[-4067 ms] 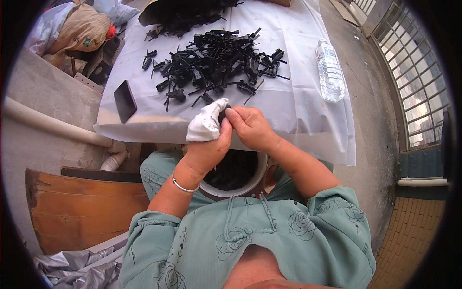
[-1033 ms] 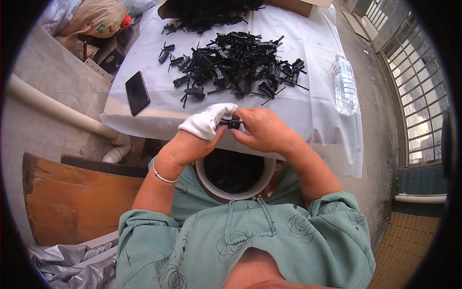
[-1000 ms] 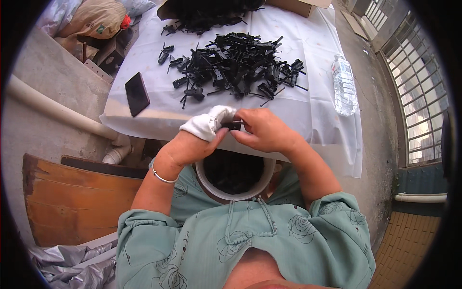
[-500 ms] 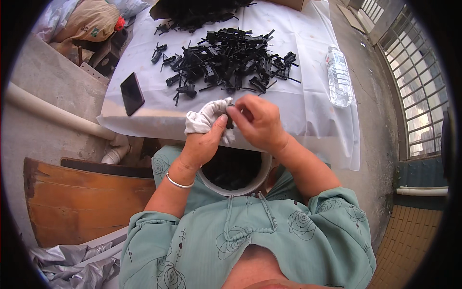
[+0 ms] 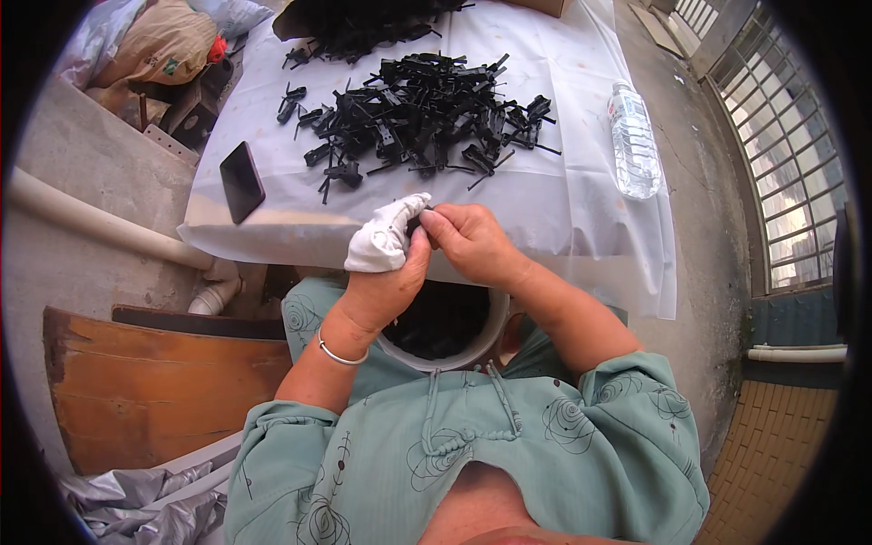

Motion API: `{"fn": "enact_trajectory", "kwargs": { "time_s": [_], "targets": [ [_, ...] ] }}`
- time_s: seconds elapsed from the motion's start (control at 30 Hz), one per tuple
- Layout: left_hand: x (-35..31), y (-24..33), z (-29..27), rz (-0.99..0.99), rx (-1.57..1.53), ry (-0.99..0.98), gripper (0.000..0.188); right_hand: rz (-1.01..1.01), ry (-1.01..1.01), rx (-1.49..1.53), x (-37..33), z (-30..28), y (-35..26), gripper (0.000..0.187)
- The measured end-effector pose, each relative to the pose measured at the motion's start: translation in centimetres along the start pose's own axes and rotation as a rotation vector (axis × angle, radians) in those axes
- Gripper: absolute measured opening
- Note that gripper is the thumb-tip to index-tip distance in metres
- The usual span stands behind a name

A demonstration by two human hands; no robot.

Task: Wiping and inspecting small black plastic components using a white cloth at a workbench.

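Observation:
In front of me, just off the table's near edge, my two hands meet. My left hand (image 5: 391,280) has white cloth (image 5: 377,243), perhaps a partial glove, around its fingers; it is closed on a small black plastic part (image 5: 414,223), mostly hidden. Thumb and forefinger of my right hand (image 5: 480,241) pinch at the same part from the right. Beyond them a heap of black plastic parts (image 5: 427,113) with thin protruding stems lies on the table. Below my hands, between my knees, a pale bucket (image 5: 495,336) holds dark contents.
White sheeting covers the table (image 5: 545,218). A phone (image 5: 242,183) lies at its left edge and a clear water bottle (image 5: 634,145) on the right. More black parts (image 5: 363,23) sit at the back. A brown wooden board (image 5: 154,386) leans at lower left.
My right fingers have come together into a closer pinch against the part. My left hand and its cloth have turned, and the cloth looks more bunched over the fingers.

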State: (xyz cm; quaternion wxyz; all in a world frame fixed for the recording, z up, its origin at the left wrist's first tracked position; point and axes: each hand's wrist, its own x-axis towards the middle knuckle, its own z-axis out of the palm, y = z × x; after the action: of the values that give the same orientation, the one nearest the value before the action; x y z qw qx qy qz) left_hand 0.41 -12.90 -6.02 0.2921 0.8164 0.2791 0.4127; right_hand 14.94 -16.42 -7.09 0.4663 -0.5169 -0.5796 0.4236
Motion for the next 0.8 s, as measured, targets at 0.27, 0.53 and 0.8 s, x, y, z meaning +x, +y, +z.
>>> {"fn": "enact_trajectory", "kwargs": {
  "time_s": [0.27,0.53,0.8],
  "targets": [
    [0.2,0.0,-0.5,-0.365,-0.551,0.038,0.030,-0.108,-0.021,-0.212,-0.1,-2.6,-2.5,0.024],
    [1.0,1.1,-0.6,-0.450,-0.541,-0.121,0.031,-0.468,0.038,-0.279,0.0,-3.7,-1.3,0.010],
    [1.0,2.2,-0.4,-0.416,-0.602,-0.189,0.030,-0.155,-0.020,-0.019,-0.5,-3.0,-1.9,0.013]
  ]
}}
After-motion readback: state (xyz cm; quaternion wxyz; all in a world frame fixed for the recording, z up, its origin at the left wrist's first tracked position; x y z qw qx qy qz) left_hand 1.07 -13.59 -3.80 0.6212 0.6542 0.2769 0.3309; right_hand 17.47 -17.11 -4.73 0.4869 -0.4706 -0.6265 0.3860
